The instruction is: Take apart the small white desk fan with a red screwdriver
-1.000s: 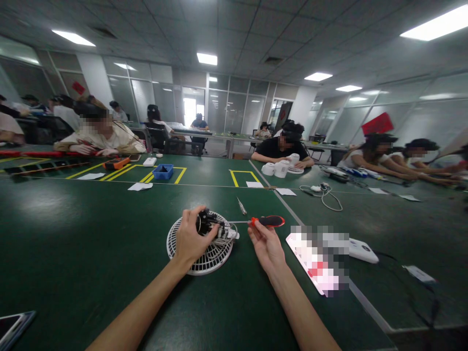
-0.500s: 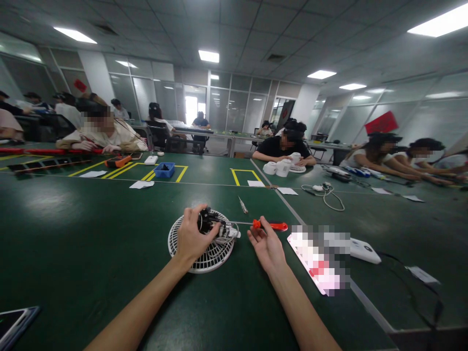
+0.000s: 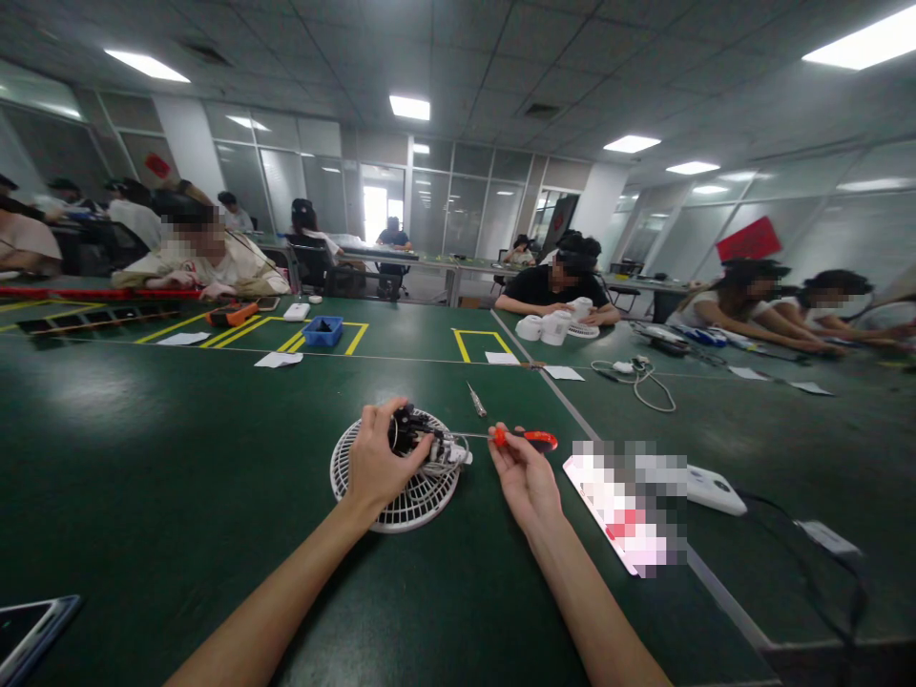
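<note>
A white round fan grille [image 3: 401, 501] lies flat on the green table [image 3: 178, 458]. On it sits a black motor with white wires [image 3: 422, 444]. My left hand [image 3: 376, 463] is closed around the motor from the left. My right hand [image 3: 526, 477] pinches the red-and-black handle of a screwdriver [image 3: 526, 438]; its thin shaft runs left to the motor.
A second small screwdriver [image 3: 475, 401] lies beyond the grille. A blurred flat item [image 3: 622, 506] and a white box [image 3: 716, 491] sit to the right, a phone [image 3: 29, 630] at the near left edge. Other people work at the far side, near a blue tray [image 3: 322, 331].
My right hand has closed its fingers on the screwdriver handle, which looked loosely held before. The left hand stays on the motor.
</note>
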### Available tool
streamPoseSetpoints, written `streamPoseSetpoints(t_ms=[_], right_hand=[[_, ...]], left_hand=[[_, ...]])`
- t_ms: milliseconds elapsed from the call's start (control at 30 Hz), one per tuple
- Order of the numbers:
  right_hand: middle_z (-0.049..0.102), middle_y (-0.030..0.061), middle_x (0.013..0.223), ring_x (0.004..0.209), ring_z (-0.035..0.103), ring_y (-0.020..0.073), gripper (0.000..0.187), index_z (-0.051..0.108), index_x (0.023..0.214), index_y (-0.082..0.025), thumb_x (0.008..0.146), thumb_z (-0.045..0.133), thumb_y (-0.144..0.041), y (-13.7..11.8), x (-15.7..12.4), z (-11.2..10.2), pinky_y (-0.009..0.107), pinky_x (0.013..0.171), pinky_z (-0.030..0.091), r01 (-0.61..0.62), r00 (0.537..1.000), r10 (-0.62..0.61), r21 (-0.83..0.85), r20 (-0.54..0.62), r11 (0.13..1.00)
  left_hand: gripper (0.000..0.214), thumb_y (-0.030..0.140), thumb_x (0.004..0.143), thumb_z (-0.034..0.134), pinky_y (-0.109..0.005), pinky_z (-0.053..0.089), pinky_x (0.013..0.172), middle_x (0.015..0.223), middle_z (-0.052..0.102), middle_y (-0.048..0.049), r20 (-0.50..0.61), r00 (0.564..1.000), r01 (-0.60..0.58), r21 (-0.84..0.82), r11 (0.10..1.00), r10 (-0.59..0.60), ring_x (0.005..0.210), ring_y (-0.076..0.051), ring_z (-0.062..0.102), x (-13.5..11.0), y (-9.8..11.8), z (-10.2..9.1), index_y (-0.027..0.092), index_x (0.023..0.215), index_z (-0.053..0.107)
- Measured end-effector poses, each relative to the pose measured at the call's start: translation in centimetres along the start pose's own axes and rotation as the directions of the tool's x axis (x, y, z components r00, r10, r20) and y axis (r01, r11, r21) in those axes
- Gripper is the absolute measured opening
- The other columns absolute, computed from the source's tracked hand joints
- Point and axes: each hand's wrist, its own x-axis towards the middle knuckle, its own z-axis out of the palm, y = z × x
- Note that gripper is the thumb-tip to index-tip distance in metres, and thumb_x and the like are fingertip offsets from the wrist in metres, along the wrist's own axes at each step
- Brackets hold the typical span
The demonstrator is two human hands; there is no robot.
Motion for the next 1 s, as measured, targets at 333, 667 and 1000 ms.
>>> streamPoseSetpoints(t_ms=[333,667,1000], right_hand=[[0.074,0.0014,0.073,0.066,0.072,0.0179,0.040,0.064,0.086,-0.020,0.060,0.093,-0.023,-0.01,-0.34,0.08,0.026,0.059,0.060,0.023,0.999,-0.026,-0.142,-0.021,0.990],[0.078,0.0008,0.083,0.086,0.077,0.0215,0.046,0.060,0.088,-0.022,0.056,0.094,-0.021,0.05,-0.11,-0.38,0.033,0.079,0.064,0.067,0.997,-0.064,-0.092,0.037,0.994],[0.074,-0.0030,0.075,0.067,0.072,0.0161,0.052,0.062,0.102,-0.026,0.060,0.093,-0.024,-0.08,-0.39,0.00,0.024,0.059,0.058,0.030,0.999,-0.033,-0.079,-0.032,0.996]], left_hand=[[0.055,0.039,0.081,0.078,-0.038,0.056,0.080,0.108,0.054,-0.0037,-0.002,1.000,-0.007,-0.002,1.000,0.007,0.091,-0.021,0.063,-0.01,-0.07,0.07,0.027,0.128,0.053],[0.056,0.040,0.081,0.078,-0.038,0.057,0.078,0.108,0.055,-0.0042,0.005,1.000,0.000,-0.005,1.000,0.000,0.090,-0.021,0.064,-0.06,-0.13,0.05,0.027,0.129,0.053],[0.056,0.039,0.081,0.078,-0.040,0.057,0.082,0.108,0.055,-0.0045,0.000,1.000,-0.001,-0.002,1.000,0.001,0.092,-0.022,0.064,-0.03,-0.07,0.02,0.026,0.129,0.054]])
